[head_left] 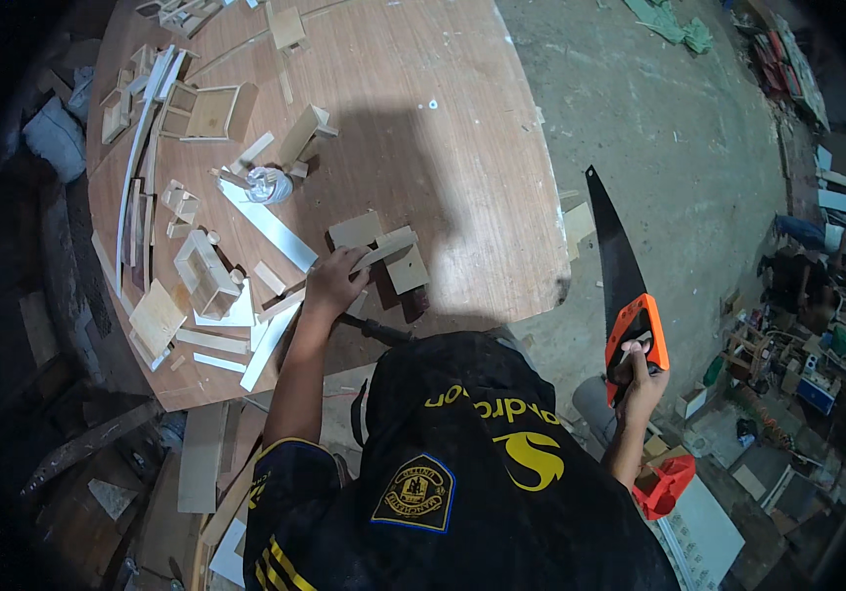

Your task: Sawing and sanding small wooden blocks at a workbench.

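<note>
My right hand [637, 379] is wrapped around the orange and black handle of a handsaw [618, 251]. The saw is held off the right side of the table, its dark blade pointing up and away from me. Near the table's front edge, my left hand [332, 288] has its fingers closed on the near end of a short wooden strip [391, 246]. Under and beside this strip lie a flat square wood piece [406, 272] and another flat wood piece [354, 229]. A dark rod-like tool [380, 331] lies by the table edge, partly hidden by my body.
The wooden table [482, 148] carries a small open wooden box [208, 278], a larger box frame [211, 111], a clear plastic-looking container [267, 185], a white strip [270, 227] and long thin strips [137, 177]. A red plastic item [664, 486] lies low right, near clutter along the right side.
</note>
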